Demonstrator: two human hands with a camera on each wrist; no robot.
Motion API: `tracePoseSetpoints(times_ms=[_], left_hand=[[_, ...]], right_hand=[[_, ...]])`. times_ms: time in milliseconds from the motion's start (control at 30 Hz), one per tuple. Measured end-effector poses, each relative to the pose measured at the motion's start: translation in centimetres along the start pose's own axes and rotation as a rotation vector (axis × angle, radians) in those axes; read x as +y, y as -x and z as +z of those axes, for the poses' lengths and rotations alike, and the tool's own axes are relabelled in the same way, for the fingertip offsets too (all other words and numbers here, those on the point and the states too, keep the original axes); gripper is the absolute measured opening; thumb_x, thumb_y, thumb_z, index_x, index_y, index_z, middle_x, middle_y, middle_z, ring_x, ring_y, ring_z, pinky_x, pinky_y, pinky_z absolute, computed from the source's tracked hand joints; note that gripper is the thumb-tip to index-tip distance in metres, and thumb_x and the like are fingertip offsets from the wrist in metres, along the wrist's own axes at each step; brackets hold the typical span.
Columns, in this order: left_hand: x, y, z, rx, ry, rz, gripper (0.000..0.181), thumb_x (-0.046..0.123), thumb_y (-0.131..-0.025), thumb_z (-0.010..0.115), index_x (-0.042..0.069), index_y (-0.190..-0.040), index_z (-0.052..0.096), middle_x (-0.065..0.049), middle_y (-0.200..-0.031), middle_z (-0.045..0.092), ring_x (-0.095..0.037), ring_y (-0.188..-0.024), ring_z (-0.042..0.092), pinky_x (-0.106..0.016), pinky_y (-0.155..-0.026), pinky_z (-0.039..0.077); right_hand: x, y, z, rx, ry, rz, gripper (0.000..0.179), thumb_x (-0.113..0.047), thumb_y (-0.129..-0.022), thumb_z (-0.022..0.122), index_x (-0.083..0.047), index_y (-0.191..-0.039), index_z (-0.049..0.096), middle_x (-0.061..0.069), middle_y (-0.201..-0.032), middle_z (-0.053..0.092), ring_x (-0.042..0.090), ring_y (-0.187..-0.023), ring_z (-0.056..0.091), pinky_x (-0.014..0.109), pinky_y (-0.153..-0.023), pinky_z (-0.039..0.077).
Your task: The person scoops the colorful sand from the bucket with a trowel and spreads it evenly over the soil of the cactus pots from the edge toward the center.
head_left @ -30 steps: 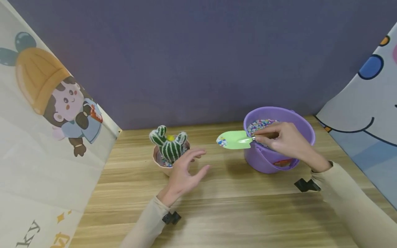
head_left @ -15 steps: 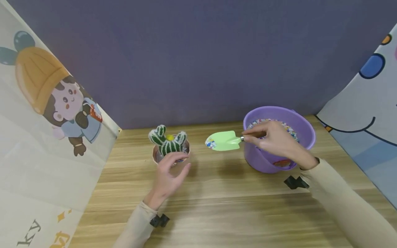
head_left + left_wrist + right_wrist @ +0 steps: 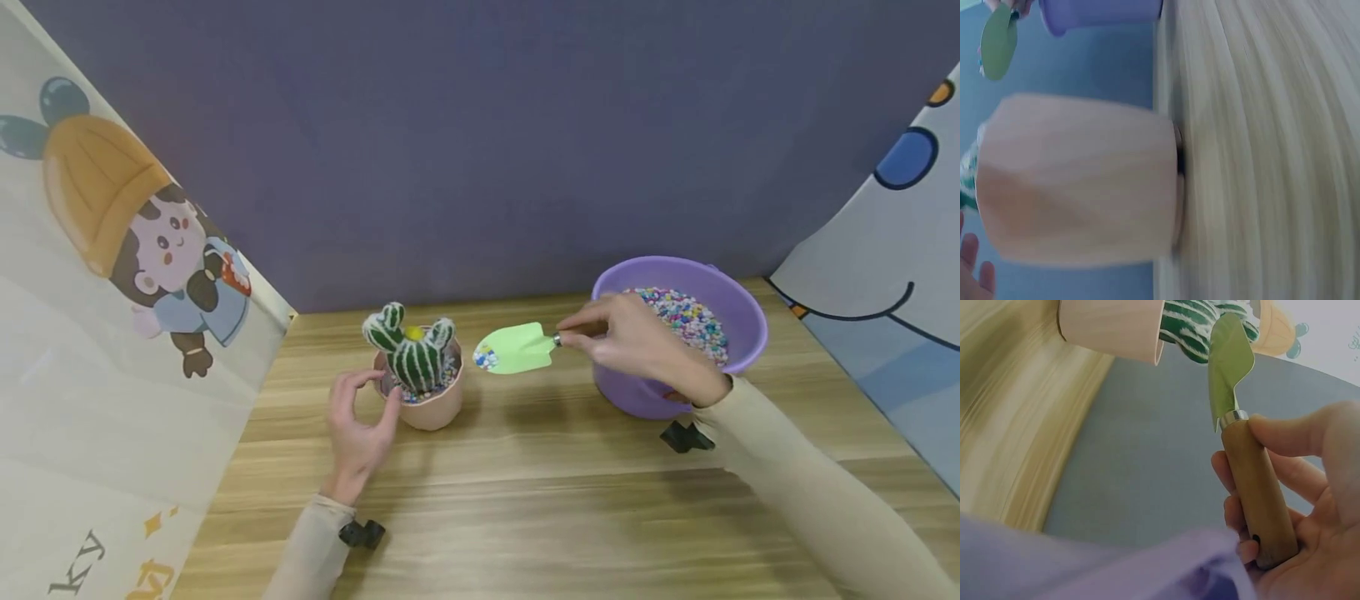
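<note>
My right hand grips the wooden handle of a small trowel with a light green blade. Its blade lies level between the bucket and the pot, with a few coloured pebbles at the tip. A pink flowerpot holds a knitted green cactus with a yellow flower, and pebbles lie around its base. At the pot's left front rim is my left hand, thumb and fingers spread apart; contact with the rim is hard to tell. In the left wrist view its fingertips show beside the pot.
A purple bucket of multicoloured pebbles stands to the right, partly below my right forearm. Wood-patterned tabletop runs under everything. A dark blue wall rises behind, and printed cartoon panels flank both sides.
The trowel has travelled left with my right hand, from the bucket's rim toward the pot. My left hand has moved left, from the pot's right front to its left side.
</note>
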State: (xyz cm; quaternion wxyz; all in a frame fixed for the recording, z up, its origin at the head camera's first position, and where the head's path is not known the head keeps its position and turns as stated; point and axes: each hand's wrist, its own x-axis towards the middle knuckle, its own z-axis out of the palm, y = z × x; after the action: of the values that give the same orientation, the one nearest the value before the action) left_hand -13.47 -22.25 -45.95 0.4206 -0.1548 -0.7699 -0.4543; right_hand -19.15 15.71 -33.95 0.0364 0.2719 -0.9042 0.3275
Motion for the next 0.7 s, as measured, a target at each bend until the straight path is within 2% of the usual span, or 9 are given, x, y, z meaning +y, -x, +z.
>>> tracePoseSetpoints(times_ms=[33,67,133,233,267,333,433,567,700], left_hand=[[-0.2,0.0,-0.3,-0.016,-0.011,-0.041,0.035,0.005,-0.082,0.081,-0.005,-0.114,0.071,-0.023,-0.111,0.070,-0.025,-0.107,0.060,-0.027,-0.101,0.046],[-0.4,-0.1,-0.5,-0.037,-0.022,-0.080,0.040,0.006,-0.083,0.082,-0.005,-0.119,0.070,-0.023,-0.117,0.069,-0.025,-0.111,0.060,-0.030,-0.100,0.046],[-0.8,-0.3,-1.0,-0.105,-0.046,-0.154,0.051,0.010,-0.083,0.083,-0.004,-0.129,0.067,-0.022,-0.130,0.067,-0.026,-0.121,0.059,-0.037,-0.099,0.048],[-1.4,-0.9,-1.6,-0.241,-0.062,-0.228,0.068,0.016,-0.084,0.084,0.000,-0.146,0.058,-0.019,-0.148,0.060,-0.031,-0.135,0.055,-0.048,-0.102,0.050],[-1.5,-1.0,-1.8,-0.287,-0.064,-0.243,0.073,0.018,-0.085,0.084,0.002,-0.150,0.055,-0.018,-0.152,0.057,-0.033,-0.138,0.054,-0.052,-0.103,0.051],[-2.0,-1.4,-2.0,-0.366,-0.055,-0.255,0.080,0.019,-0.085,0.085,0.005,-0.155,0.049,-0.017,-0.158,0.053,-0.035,-0.142,0.051,-0.059,-0.105,0.052],[-2.6,-1.8,-2.3,-0.448,-0.036,-0.258,0.086,0.019,-0.084,0.086,0.006,-0.159,0.044,-0.019,-0.161,0.049,-0.039,-0.146,0.049,-0.064,-0.107,0.051],[-3.3,-2.0,-2.5,-0.508,-0.027,-0.257,0.089,0.017,-0.083,0.086,0.002,-0.159,0.042,-0.023,-0.160,0.049,-0.042,-0.144,0.049,-0.063,-0.108,0.050],[-3.8,-1.9,-2.7,-0.539,-0.036,-0.244,0.090,0.016,-0.081,0.086,0.001,-0.159,0.043,-0.024,-0.160,0.050,-0.043,-0.143,0.051,-0.063,-0.107,0.051]], right_hand=[[-0.1,-0.1,0.2,-0.002,0.004,-0.007,0.018,-0.021,-0.098,0.077,-0.015,-0.113,0.085,0.004,-0.107,0.083,0.013,-0.082,0.073,0.032,-0.072,0.058],[-0.2,-0.3,0.4,-0.002,0.010,-0.011,0.019,-0.021,-0.098,0.077,-0.014,-0.113,0.085,0.004,-0.108,0.083,0.015,-0.088,0.075,0.037,-0.081,0.060],[-0.3,-0.5,0.9,-0.003,0.018,-0.011,0.019,-0.021,-0.097,0.077,-0.014,-0.113,0.085,0.005,-0.108,0.083,0.020,-0.096,0.077,0.046,-0.097,0.059],[-0.6,-1.0,1.5,0.002,0.036,-0.012,0.019,-0.021,-0.095,0.079,-0.014,-0.111,0.085,0.005,-0.108,0.083,0.024,-0.099,0.076,0.050,-0.105,0.053],[-0.7,-1.2,1.7,0.003,0.045,-0.007,0.019,-0.022,-0.095,0.079,-0.014,-0.111,0.086,0.004,-0.108,0.084,0.024,-0.098,0.075,0.048,-0.103,0.052],[-1.0,-1.5,2.1,0.005,0.056,-0.024,0.018,-0.023,-0.094,0.079,-0.014,-0.108,0.086,0.005,-0.106,0.084,0.024,-0.097,0.074,0.046,-0.092,0.054],[-1.3,-2.2,2.7,-0.003,0.070,-0.053,0.015,-0.022,-0.094,0.079,-0.014,-0.105,0.087,0.005,-0.104,0.084,0.019,-0.089,0.072,0.039,-0.078,0.056],[-1.8,-2.9,3.1,-0.018,0.091,-0.083,0.014,-0.020,-0.093,0.079,-0.014,-0.103,0.087,0.005,-0.101,0.084,0.011,-0.071,0.065,0.031,-0.062,0.051],[-2.3,-3.3,3.3,-0.018,0.126,-0.105,0.014,-0.020,-0.092,0.080,-0.015,-0.103,0.087,0.004,-0.099,0.084,0.009,-0.067,0.062,0.030,-0.061,0.051]])
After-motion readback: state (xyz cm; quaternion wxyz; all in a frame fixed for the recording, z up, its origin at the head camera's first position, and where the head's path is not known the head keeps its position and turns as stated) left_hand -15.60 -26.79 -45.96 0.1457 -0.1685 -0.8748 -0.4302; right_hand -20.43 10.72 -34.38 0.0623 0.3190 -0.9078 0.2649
